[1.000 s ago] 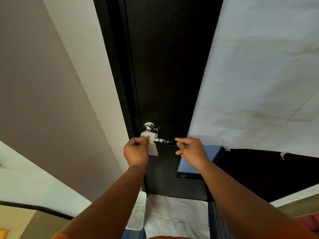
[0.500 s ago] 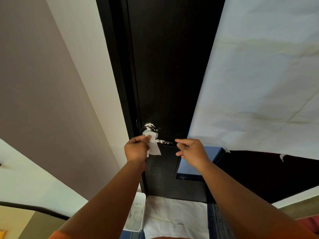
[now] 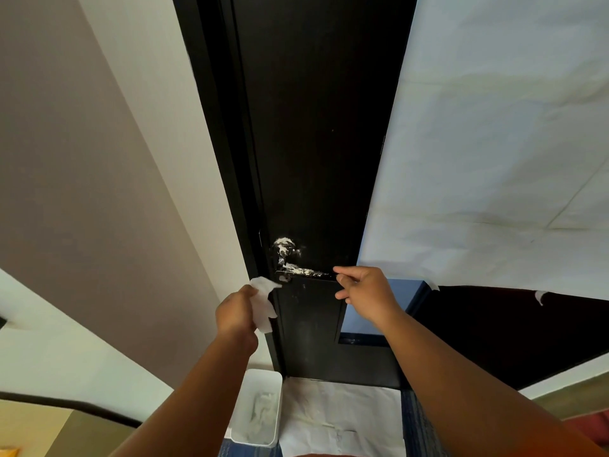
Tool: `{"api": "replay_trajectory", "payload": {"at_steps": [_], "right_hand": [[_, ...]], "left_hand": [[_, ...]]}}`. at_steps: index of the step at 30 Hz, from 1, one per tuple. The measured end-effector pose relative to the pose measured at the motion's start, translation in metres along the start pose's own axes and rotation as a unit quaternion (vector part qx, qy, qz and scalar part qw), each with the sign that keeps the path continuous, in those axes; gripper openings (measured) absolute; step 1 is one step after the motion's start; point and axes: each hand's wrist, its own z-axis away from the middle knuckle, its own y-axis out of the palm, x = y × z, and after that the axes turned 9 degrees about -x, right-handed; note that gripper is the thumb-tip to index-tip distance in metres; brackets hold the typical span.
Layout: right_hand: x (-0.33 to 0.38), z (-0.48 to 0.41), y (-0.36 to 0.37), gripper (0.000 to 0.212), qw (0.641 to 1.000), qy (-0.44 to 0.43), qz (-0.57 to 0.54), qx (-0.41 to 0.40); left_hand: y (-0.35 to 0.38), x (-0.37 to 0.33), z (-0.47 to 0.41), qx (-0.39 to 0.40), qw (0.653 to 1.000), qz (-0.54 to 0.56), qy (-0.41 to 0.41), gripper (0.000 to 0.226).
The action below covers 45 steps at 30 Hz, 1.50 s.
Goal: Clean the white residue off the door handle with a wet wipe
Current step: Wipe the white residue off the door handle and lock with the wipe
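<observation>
Since half a second ago, the left hand (image 3: 235,313) has pulled the wet wipe (image 3: 263,300) off the door handle (image 3: 303,273), down and to the left; the right hand (image 3: 365,291) has stayed put.

A tall, dark door (image 3: 316,127) fills the middle of the view, seen from above. A large white sheet (image 3: 494,143) hangs to its right and a pale wall (image 3: 82,159) stands to its left. On the floor at the door's foot lie white paper (image 3: 342,420) and, to its left, a white bin (image 3: 257,407).

Two bare forearms reach up from the bottom edge. The handle is a lever low on the door. Its long axis runs level from left to right, with the pivot near the door's left edge and the free end pointing right. White residue (image 3: 285,247) smears the round plate above the pivot and runs along the top of the lever.

The left hand's fingers are curled round the crumpled wipe, whose upper corner sits just beside the lever's pivot end. The right hand's fingers are loosely curled, with the forefinger reaching the lever's free end; whether it grips the lever cannot be told.
</observation>
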Motion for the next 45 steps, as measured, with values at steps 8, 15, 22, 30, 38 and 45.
{"api": "replay_trajectory", "payload": {"at_steps": [8, 15, 22, 30, 38, 45], "right_hand": [[-0.001, -0.001, 0.0, 0.028, 1.0, -0.004, 0.001, -0.003], [-0.001, 0.0, 0.0, 0.028, 1.0, -0.007, 0.009, -0.002], [-0.001, 0.0, 0.0, 0.028, 1.0, -0.006, 0.007, -0.005], [-0.002, 0.0, 0.0, 0.028, 1.0, -0.007, 0.007, -0.006], [-0.003, 0.0, 0.001, 0.027, 1.0, -0.006, -0.001, -0.01], [-0.003, -0.001, 0.001, 0.025, 1.0, 0.0, -0.002, -0.007]], "left_hand": [[0.013, -0.011, 0.009, 0.034, 0.992, -0.058, 0.111, 0.012], [0.038, -0.011, 0.026, 0.09, 0.985, -0.045, 0.138, 0.011], [0.049, -0.013, 0.017, 0.03, 0.981, -0.084, 0.175, 0.004], [0.045, -0.013, 0.031, 0.043, 0.932, -0.176, 0.313, 0.035], [0.051, -0.031, 0.019, 0.033, 0.918, -0.228, 0.324, 0.015], [0.045, -0.03, 0.026, 0.024, 0.87, -0.3, 0.39, 0.027]]}}
